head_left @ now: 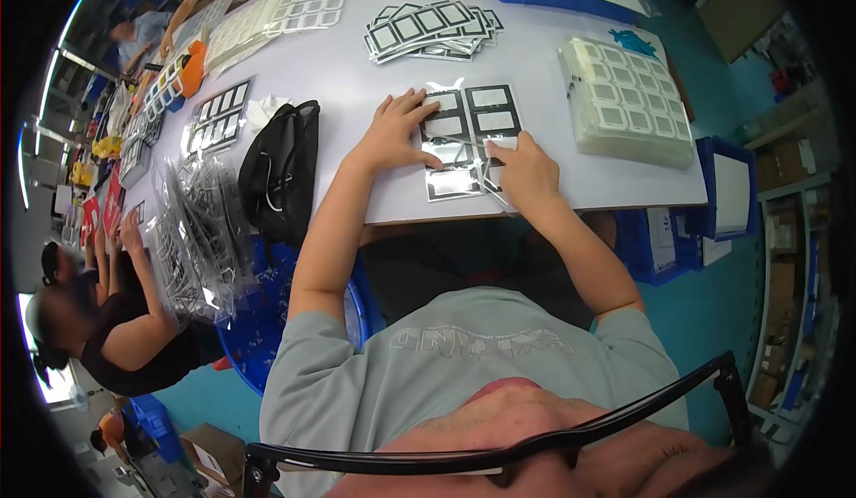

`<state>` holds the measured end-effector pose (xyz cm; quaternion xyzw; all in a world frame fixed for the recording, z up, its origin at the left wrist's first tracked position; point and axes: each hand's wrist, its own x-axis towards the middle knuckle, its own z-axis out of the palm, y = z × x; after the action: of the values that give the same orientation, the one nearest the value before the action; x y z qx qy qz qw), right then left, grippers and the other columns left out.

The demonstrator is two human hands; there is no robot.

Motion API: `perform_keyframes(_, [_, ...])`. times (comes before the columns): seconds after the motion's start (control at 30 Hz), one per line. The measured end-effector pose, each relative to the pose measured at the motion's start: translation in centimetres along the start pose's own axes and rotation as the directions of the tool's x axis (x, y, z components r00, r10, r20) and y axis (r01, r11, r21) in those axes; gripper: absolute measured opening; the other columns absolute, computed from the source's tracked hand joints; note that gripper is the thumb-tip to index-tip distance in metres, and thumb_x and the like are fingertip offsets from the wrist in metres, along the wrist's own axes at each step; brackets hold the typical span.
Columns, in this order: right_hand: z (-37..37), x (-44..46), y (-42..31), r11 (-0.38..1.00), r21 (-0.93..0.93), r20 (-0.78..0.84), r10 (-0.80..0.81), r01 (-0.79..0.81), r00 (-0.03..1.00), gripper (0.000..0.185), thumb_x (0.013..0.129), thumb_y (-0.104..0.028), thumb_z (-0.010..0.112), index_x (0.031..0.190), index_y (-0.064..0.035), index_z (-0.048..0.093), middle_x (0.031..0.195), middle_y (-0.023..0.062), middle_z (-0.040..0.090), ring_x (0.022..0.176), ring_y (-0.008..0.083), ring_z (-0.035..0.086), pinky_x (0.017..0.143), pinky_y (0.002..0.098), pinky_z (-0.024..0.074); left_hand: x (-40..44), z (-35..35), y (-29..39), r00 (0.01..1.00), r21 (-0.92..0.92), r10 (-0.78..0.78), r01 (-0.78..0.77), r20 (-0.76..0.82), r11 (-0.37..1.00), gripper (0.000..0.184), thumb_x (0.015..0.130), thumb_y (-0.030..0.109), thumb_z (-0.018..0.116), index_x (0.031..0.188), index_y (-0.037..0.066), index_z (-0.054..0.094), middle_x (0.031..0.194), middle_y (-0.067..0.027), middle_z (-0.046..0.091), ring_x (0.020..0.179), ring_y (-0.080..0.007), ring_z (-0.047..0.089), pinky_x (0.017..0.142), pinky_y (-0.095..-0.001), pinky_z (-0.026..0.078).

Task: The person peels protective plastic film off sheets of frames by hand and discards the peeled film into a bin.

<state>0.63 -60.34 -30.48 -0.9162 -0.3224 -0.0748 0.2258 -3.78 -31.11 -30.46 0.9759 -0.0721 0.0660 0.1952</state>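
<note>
A flat sheet of black-framed rectangular panels (492, 122) lies on the table in front of me, its surface glossy. My left hand (392, 134) is open over the sheet's left edge, fingers spread and thumb resting on a lower panel. From the right, my right hand (530, 175) reaches over the lower panels with its fingers curled and tips brought together. Thin pale strips (484, 177) cross the sheet at those fingertips, and the hand appears to pinch one. Part of the sheet is hidden under both hands.
Behind the sheet lies a pile of similar framed sheets (432, 32). At right stands a stack of white moulded frames (629, 101). A black pouch (281, 172) and clear bags of dark parts (198, 230) are at left. Blue bins (655, 244) hang below the right edge. Other people work at left.
</note>
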Motion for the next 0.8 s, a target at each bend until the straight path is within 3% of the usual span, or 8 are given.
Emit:
perform_keyframes(0.17, [-0.7,-0.2,1.2,0.998,-0.017,-0.038,0.057,-0.058,0.998,0.026,0.102,-0.017,0.062,0.113,-0.0197,0.085,0.096,0.0118,0.058,0.093,0.0338,0.062,0.075,0.048,0.0542,0.1,-0.2,0.1,1.0,0.01,-0.005,0.005,-0.015,1.0,0.13,0.052,0.061,0.098,0.162,0.015,0.046,0.165,-0.0192,0.044,0.159,-0.0389,0.032,0.131,-0.0545,0.022])
perform_keyframes(0.23, [-0.7,0.0,1.8,0.996,-0.02,-0.055,0.083,-0.084,0.995,0.028,0.101,-0.015,0.062,0.114,-0.0225,0.085,0.094,0.011,0.056,0.095,0.0336,0.062,0.075,0.0484,0.0529,0.0,-0.4,0.3,1.0,0.005,-0.019,0.019,-0.014,1.0,0.137,0.051,0.063,0.098,0.165,0.015,0.041,0.164,-0.0208,0.044,0.158,-0.0406,0.031,0.13,-0.0543,0.024])
perform_keyframes(0.37, [-0.6,0.2,2.7,0.994,-0.022,-0.119,0.107,-0.111,0.987,0.025,0.103,-0.018,0.063,0.112,-0.0224,0.086,0.094,0.0109,0.056,0.094,0.0338,0.062,0.075,0.0492,0.0528,-0.2,-0.2,0.5,1.0,-0.002,-0.008,0.008,-0.024,1.0,0.146,0.05,0.067,0.097,0.169,0.013,0.032,0.169,-0.0228,0.034,0.159,-0.0434,0.028,0.13,-0.0566,0.023])
perform_keyframes(0.53, [-0.7,0.6,3.6,0.986,-0.095,-0.145,0.122,-0.136,0.982,0.025,0.106,-0.024,0.061,0.107,-0.0146,0.084,0.098,0.013,0.058,0.096,0.0332,0.062,0.076,0.0463,0.056,-0.4,0.2,0.1,0.997,-0.051,0.032,-0.035,-0.07,0.998,0.152,0.05,0.063,0.1,0.172,0.016,0.023,0.177,-0.0252,0.016,0.163,-0.0477,0.014,0.13,-0.0581,0.022])
perform_keyframes(0.8, [-0.5,-0.2,5.2,0.97,-0.233,-0.209,0.022,-0.071,0.978,0.021,0.104,-0.021,0.063,0.11,-0.0127,0.082,0.099,0.011,0.058,0.094,0.0307,0.062,0.068,0.0415,0.0584,-0.5,-0.6,-0.4,0.998,-0.118,0.05,-0.055,-0.042,0.991,0.156,0.047,0.059,0.101,0.172,0.014,0.02,0.178,-0.0249,0.01,0.164,-0.0473,0.01,0.131,-0.0563,0.021])
